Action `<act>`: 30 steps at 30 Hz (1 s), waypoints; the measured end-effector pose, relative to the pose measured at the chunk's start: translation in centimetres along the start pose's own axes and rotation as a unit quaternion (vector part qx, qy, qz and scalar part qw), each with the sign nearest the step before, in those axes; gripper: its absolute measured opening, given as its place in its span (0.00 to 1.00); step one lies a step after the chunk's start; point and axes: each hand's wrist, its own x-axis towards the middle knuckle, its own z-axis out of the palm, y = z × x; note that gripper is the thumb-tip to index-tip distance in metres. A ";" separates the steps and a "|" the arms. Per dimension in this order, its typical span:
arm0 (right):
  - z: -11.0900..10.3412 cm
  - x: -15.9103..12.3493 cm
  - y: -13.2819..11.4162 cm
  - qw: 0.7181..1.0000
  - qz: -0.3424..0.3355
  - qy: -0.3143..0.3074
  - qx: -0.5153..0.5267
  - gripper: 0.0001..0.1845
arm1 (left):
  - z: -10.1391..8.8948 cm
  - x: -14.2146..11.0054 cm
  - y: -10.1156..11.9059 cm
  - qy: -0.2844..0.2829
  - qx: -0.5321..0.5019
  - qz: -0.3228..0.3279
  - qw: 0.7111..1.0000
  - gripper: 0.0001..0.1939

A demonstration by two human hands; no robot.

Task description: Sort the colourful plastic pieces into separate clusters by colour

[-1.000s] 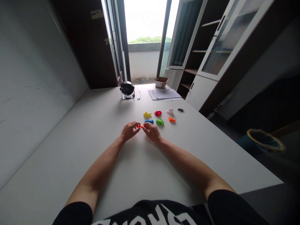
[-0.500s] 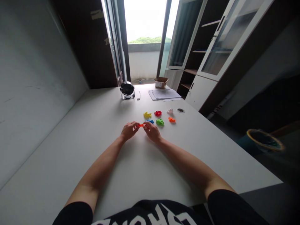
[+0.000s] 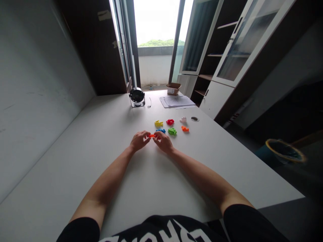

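Observation:
Between my two hands is a small orange-red plastic piece (image 3: 151,135), too small to make out its kind. My left hand (image 3: 139,140) pinches its left end with thumb and fingers. From the other side my right hand (image 3: 163,141) pinches the right end. Just behind my right hand lies a blue piece (image 3: 160,130), partly hidden by the fingers. A yellow piece (image 3: 158,123), a red piece (image 3: 170,122), a green piece (image 3: 172,131), an orange piece (image 3: 185,128) and a pale pink piece (image 3: 183,119) rest beyond and to the right, in two rows.
The white table (image 3: 106,134) meets a wall on the left. Toward its far edge stand a round black device (image 3: 137,96) on a metal stand, a small cable (image 3: 149,103), papers (image 3: 178,101) and a cardboard box (image 3: 173,89). A cable hole (image 3: 194,119) sits right of the pieces.
Both hands stay in nearly the same place. The orange-red piece has shifted very slightly between the fingertips, and the right fingers have moved a little.

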 end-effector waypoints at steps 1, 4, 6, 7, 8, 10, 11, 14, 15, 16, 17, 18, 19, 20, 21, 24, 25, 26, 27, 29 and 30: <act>0.0 0.0 0.0 1.000 0.000 0.000 0.000 0.10 | 0.0 0.0 0.0 -0.001 0.001 0.000 1.000 0.07; -0.1 0.0 -0.1 1.000 0.002 -0.002 0.000 0.10 | 0.1 0.0 -0.1 -0.005 0.008 0.001 1.000 0.07; -0.1 0.0 -0.1 1.000 0.008 -0.002 -0.002 0.10 | 0.1 0.1 0.0 -0.008 0.013 0.003 1.000 0.07; -0.1 0.0 -0.2 1.000 0.011 -0.001 -0.004 0.10 | 0.1 0.1 0.0 -0.009 0.015 0.005 1.000 0.07; -0.2 0.0 -0.2 1.000 0.014 0.001 -0.005 0.10 | 0.1 0.1 0.0 -0.010 0.018 0.007 1.000 0.07; -0.2 0.0 -0.2 1.000 0.020 0.002 -0.007 0.10 | 0.1 0.1 0.1 -0.012 0.022 0.008 1.000 0.08; -0.2 0.0 -0.2 1.000 0.023 0.001 -0.007 0.11 | 0.0 0.1 0.1 -0.013 0.024 0.008 1.000 0.08; -0.2 0.0 -0.2 1.000 0.024 0.001 -0.010 0.12 | 0.0 0.0 0.1 -0.015 0.025 0.007 1.000 0.09; -0.2 0.0 -0.1 1.000 0.024 0.002 -0.010 0.12 | 0.0 0.0 0.1 -0.015 0.025 0.006 1.000 0.09; -0.2 0.0 -0.1 1.000 0.023 0.004 -0.010 0.12 | 0.0 0.0 0.1 -0.014 0.024 0.005 1.000 0.10; -0.2 0.0 0.0 1.000 0.022 0.007 -0.009 0.12 | 0.0 0.0 0.1 -0.014 0.023 0.005 1.000 0.10; -0.1 0.0 0.0 1.000 0.021 0.009 -0.007 0.13 | 0.0 0.0 0.1 -0.013 0.022 0.004 1.000 0.10; -0.1 0.0 0.1 1.000 0.018 0.011 -0.005 0.14 | 0.1 0.0 0.0 -0.014 0.021 0.004 1.000 0.10; 0.0 0.0 0.1 1.000 0.014 0.013 -0.003 0.15 | 0.1 0.0 0.0 -0.015 0.020 0.004 1.000 0.11; 0.0 0.0 0.1 1.000 0.008 0.012 -0.002 0.15 | 0.2 -0.1 -0.1 -0.017 0.020 0.004 1.000 0.11; 0.1 -0.1 0.1 1.000 -0.018 0.004 -0.009 0.18 | 0.4 -0.1 -0.3 -0.026 0.018 0.003 0.999 0.11; 0.2 -0.1 0.0 0.999 -0.029 0.001 -0.017 0.18 | 0.4 -0.1 -0.3 -0.027 0.018 0.001 0.999 0.11; 0.2 -0.1 0.0 0.999 -0.040 -0.002 -0.025 0.19 | 0.5 -0.1 -0.4 -0.029 0.018 0.000 0.999 0.11; 0.2 -0.1 0.0 0.998 -0.050 -0.004 -0.033 0.20 | 0.6 -0.2 -0.5 -0.031 0.016 -0.001 0.999 0.12; 0.2 -0.2 0.0 0.997 -0.065 -0.009 -0.045 0.20 | 0.6 -0.2 -0.5 -0.033 0.009 -0.002 0.999 0.12; 0.2 -0.2 0.0 0.996 -0.069 -0.010 -0.049 0.19 | 0.6 -0.2 -0.6 -0.034 0.005 -0.002 0.999 0.12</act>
